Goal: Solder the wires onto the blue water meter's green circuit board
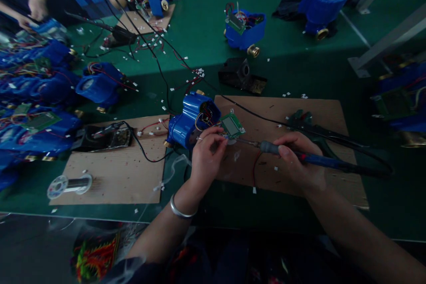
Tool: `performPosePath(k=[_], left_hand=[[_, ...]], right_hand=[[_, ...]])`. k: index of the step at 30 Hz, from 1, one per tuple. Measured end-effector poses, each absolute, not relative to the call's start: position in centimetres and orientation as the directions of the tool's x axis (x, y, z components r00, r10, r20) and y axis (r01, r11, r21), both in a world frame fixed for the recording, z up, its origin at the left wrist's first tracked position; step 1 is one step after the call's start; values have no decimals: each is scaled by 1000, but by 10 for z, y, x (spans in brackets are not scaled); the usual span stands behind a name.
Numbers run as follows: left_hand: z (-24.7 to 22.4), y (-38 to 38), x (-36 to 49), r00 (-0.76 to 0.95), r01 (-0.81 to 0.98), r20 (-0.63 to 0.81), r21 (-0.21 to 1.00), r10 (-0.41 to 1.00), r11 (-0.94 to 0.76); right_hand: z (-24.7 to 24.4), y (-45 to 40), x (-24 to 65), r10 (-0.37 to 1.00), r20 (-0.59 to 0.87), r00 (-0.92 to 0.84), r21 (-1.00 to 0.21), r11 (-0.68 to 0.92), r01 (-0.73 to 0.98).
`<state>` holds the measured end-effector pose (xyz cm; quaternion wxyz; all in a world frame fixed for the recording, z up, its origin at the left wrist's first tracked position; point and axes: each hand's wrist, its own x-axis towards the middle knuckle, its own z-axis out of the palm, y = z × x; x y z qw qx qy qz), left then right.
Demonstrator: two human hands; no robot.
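Note:
A blue meter housing (186, 126) lies on its side across the two cardboard sheets, wires coming from its opening. Beside that opening is a green circuit board (232, 125) with a grey display. My left hand (209, 151) is closed in a pinch at the board's lower left edge; what lies between the fingertips is too small to name. In my right hand (299, 157) is a soldering iron (271, 147), held by its grip. Its metal tip points left and reaches the board's lower edge, close to my left fingertips. Thin smoke drifts to the left of my left wrist.
A solder spool (69, 185) lies on the left cardboard (129, 186), below a black iron stand (100, 137). Many blue housings (49, 88) crowd the left. Another stand (241, 73) is behind the right cardboard (319, 108). Cables cross the table. Two people's hands work at the far side.

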<state>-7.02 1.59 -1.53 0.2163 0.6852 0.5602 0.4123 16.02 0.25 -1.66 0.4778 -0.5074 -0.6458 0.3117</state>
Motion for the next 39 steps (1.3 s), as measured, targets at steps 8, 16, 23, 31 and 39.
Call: performPosePath(k=[8, 16, 23, 31, 39], left_hand=[[-16, 16, -69, 4, 548, 323, 791, 946, -272], [-16, 16, -66, -19, 533, 293, 812, 956, -238], [-17, 17, -65, -11, 542, 298, 804, 954, -245], [-5, 7, -60, 40, 670, 423, 661, 905, -338], [12, -37, -68, 279, 769, 358, 472, 891, -431]], right_hand=[[-14, 2, 160, 952, 304, 37, -914, 280, 293], [-17, 1, 162, 959, 282, -2, -905, 267, 332], [-14, 6, 162, 950, 300, 93, -943, 280, 178], [-22, 20, 162, 912, 278, 300, -959, 283, 28], [-1, 64, 154, 928, 172, 332, -981, 190, -23]])
